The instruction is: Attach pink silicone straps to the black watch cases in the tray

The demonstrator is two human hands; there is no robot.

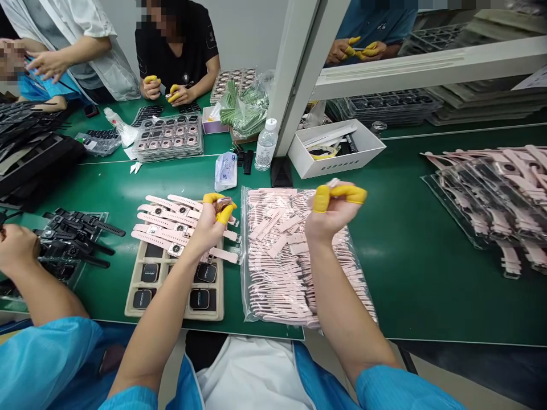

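Note:
My left hand (pixel 216 216), with yellow finger cots on its thumb and finger, pinches a small rose-gold watch case (pixel 224 203). It hovers over the right end of several pink-strapped watches (pixel 176 228) laid across a beige tray (pixel 131 285). Black square watch cases (pixel 206 273) sit in the tray's compartments. My right hand (pixel 335 208), also in yellow finger cots, is closed above the upper right of a clear plastic bag (pixel 273 285) full of pink watch straps (pixel 277 245). A pale bit shows at its fingertips, too blurred to name.
To the left, a co-worker's hand (pixel 17 247) is beside black watches (pixel 77 239). Behind stand a water bottle (pixel 265 145), a white box (pixel 337 149) and a tissue pack (pixel 225 171). Pink-strapped watches in clear trays (pixel 482 193) lie at right. Other people sit opposite.

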